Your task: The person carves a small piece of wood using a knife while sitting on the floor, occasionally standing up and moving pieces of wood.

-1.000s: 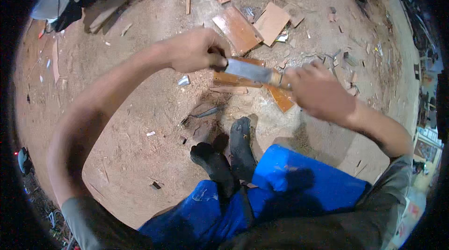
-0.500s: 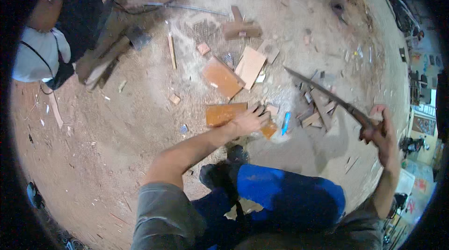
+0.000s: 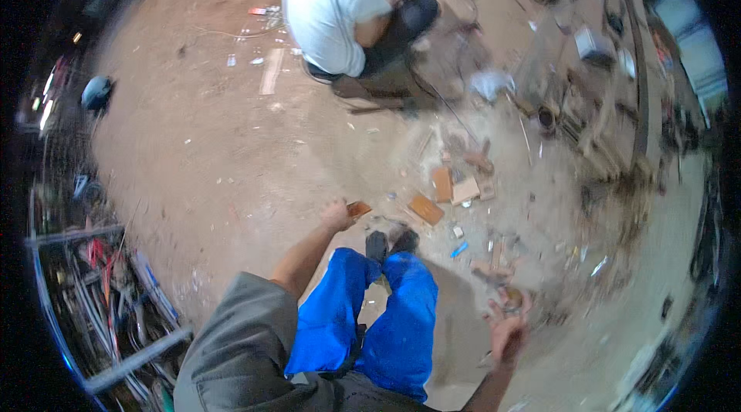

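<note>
My left hand (image 3: 336, 214) is closed on a small orange wooden piece (image 3: 357, 209), held left of my dark-socked feet (image 3: 377, 246). Low on the right, my right hand (image 3: 505, 327) is closed around a wooden-handled tool (image 3: 511, 301); its blade is blurred against the scattered scraps. On the floor beyond my feet lie an orange board (image 3: 424, 210), a second orange board (image 3: 441, 184), a pale board (image 3: 465, 190) and a small blue object (image 3: 459, 248).
A person in a white shirt (image 3: 328, 18) sits low at the top centre. A metal frame of rods and tubes (image 3: 139, 358) stands at lower left. Timber and clutter (image 3: 587, 134) fill the right, and a dark round object (image 3: 96, 92) is at left.
The view has swung up and left, showing more of the co-worker. My left hand, on the blade and then on a board, now lifts an orange piece. My right hand with the tool has dropped lower.
</note>
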`<control>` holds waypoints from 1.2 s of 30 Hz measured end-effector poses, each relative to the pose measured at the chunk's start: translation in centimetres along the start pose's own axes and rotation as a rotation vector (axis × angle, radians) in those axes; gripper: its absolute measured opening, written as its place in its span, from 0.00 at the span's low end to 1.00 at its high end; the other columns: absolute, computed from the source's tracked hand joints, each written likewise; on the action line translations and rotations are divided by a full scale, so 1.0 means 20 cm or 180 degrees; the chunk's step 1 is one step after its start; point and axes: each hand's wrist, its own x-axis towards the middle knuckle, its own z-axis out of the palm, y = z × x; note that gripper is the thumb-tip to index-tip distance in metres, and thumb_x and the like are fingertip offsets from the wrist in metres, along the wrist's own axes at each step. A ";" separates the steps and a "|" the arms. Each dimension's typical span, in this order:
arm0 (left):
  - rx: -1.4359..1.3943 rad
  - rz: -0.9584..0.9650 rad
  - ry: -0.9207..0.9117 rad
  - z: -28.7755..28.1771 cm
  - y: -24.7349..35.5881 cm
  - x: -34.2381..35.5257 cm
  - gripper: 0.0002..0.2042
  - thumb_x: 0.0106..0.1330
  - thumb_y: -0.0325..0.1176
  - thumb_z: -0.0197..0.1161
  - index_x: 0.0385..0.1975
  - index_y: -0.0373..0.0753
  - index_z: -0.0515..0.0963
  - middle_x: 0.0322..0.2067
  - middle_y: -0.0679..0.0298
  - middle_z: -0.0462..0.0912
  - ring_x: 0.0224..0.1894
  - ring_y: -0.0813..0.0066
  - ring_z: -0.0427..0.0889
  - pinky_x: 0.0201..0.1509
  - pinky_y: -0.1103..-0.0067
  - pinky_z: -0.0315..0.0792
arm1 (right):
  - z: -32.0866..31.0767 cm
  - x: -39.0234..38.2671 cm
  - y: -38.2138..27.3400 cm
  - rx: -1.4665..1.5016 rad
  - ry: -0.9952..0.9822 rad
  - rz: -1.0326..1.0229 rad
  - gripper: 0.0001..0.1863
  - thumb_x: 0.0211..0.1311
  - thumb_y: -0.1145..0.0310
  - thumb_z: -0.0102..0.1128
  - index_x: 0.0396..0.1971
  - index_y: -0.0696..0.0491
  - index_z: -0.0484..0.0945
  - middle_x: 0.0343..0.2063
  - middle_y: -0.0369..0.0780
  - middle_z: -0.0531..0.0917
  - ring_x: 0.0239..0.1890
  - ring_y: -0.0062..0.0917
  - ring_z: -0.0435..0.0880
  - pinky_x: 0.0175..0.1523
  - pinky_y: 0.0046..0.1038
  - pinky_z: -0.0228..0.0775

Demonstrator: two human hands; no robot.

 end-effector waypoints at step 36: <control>-0.5573 -0.2921 -0.0028 2.18 -1.02 -4.22 0.32 0.55 0.53 0.75 0.48 0.31 0.77 0.36 0.53 0.82 0.39 0.64 0.81 0.40 0.71 0.74 | 1.38 -1.88 0.86 -0.4221 -0.3608 -0.1855 0.65 0.52 0.64 0.75 0.76 0.50 0.31 0.70 0.50 0.58 0.58 0.42 0.77 0.56 0.40 0.75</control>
